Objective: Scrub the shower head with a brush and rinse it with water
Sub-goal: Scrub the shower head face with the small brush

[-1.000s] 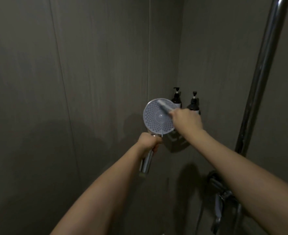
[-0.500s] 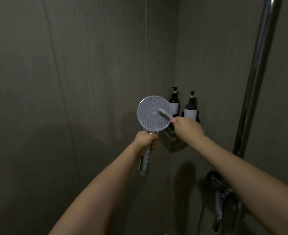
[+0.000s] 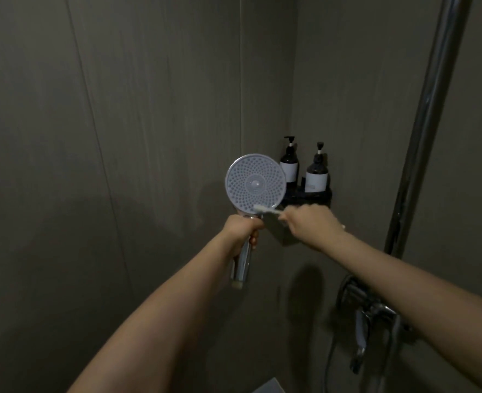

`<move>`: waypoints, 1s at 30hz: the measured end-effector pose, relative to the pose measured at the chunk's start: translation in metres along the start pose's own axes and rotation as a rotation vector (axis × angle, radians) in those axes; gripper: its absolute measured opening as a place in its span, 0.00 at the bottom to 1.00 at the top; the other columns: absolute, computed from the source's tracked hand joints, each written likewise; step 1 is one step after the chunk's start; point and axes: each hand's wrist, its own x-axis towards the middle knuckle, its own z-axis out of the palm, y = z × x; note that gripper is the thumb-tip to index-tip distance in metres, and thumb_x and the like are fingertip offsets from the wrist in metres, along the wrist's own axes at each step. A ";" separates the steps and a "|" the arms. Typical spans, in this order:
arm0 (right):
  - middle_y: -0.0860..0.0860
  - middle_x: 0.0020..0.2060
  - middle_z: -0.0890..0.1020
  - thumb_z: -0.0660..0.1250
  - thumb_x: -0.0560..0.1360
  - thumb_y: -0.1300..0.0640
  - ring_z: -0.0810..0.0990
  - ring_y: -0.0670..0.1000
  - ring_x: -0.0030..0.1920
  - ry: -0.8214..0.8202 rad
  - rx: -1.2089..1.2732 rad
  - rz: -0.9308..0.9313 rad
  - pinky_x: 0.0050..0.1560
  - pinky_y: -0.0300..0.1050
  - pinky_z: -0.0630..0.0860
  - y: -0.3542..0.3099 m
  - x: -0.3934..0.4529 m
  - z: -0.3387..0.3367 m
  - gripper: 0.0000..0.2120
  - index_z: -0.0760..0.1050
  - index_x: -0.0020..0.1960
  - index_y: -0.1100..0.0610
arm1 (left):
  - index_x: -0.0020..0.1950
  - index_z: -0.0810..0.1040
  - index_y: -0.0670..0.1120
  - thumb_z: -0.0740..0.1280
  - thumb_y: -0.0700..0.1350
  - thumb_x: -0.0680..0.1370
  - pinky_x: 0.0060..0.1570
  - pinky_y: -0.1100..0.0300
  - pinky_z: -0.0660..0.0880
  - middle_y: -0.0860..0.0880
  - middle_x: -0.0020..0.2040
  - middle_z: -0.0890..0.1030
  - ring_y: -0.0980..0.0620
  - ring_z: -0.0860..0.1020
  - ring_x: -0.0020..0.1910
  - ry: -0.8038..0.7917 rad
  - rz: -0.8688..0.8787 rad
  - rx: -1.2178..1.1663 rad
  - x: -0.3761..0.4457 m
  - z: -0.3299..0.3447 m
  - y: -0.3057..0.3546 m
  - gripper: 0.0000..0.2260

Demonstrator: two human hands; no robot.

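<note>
Place: a shower corner in a home bathroom.
Walls: dark grey panels (image 3: 163, 95) meeting in a corner.
Landmark: chrome riser pipe (image 3: 429, 109), at the right.
Left of pipe: corner shelf (image 3: 316, 198) with two pump bottles (image 3: 316, 174).
Below pipe: mixer tap (image 3: 364, 316) with hose.

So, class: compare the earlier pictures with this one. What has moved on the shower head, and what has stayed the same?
The brush has travelled down the shower head, from the upper right rim, across the middle, to the bottom edge, worked by the right hand. The left hand still grips the handle, the face still turned to the person. No water runs.
</note>
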 end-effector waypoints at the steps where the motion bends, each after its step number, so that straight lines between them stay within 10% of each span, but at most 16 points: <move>1: 0.57 0.47 0.82 0.52 0.81 0.53 0.82 0.58 0.45 0.003 0.024 -0.002 0.37 0.45 0.70 0.002 -0.001 -0.003 0.16 0.74 0.59 0.56 | 0.29 0.67 0.43 0.66 0.33 0.72 0.19 0.67 0.64 0.49 0.16 0.65 0.54 0.63 0.14 -0.007 -0.005 0.002 0.001 0.001 -0.001 0.15; 11: 0.61 0.40 0.77 0.54 0.81 0.55 0.76 0.58 0.44 0.262 0.630 0.376 0.42 0.43 0.65 0.048 0.010 -0.014 0.18 0.76 0.56 0.68 | 0.29 0.66 0.43 0.63 0.32 0.72 0.20 0.67 0.64 0.50 0.17 0.66 0.54 0.64 0.15 -0.003 -0.019 -0.038 0.000 0.011 -0.010 0.14; 14: 0.54 0.29 0.70 0.53 0.82 0.52 0.70 0.53 0.33 0.144 0.646 0.393 0.33 0.43 0.62 0.047 0.005 -0.006 0.20 0.72 0.36 0.60 | 0.30 0.68 0.44 0.68 0.36 0.72 0.22 0.65 0.66 0.50 0.18 0.68 0.54 0.66 0.16 0.038 -0.010 -0.106 0.005 0.014 -0.012 0.13; 18: 0.52 0.28 0.69 0.52 0.82 0.57 0.66 0.49 0.29 -0.014 0.652 0.288 0.29 0.41 0.60 0.037 0.005 0.012 0.20 0.72 0.33 0.57 | 0.36 0.74 0.43 0.69 0.39 0.73 0.25 0.62 0.71 0.49 0.22 0.71 0.54 0.71 0.21 0.004 -0.025 -0.238 0.006 0.019 -0.015 0.07; 30: 0.50 0.31 0.77 0.58 0.79 0.46 0.75 0.49 0.34 -0.279 -0.260 -0.360 0.36 0.44 0.70 0.029 -0.006 -0.002 0.18 0.78 0.39 0.55 | 0.43 0.75 0.40 0.53 0.40 0.76 0.37 0.59 0.73 0.48 0.30 0.76 0.52 0.75 0.30 -0.259 -0.127 -0.514 0.008 0.001 -0.005 0.12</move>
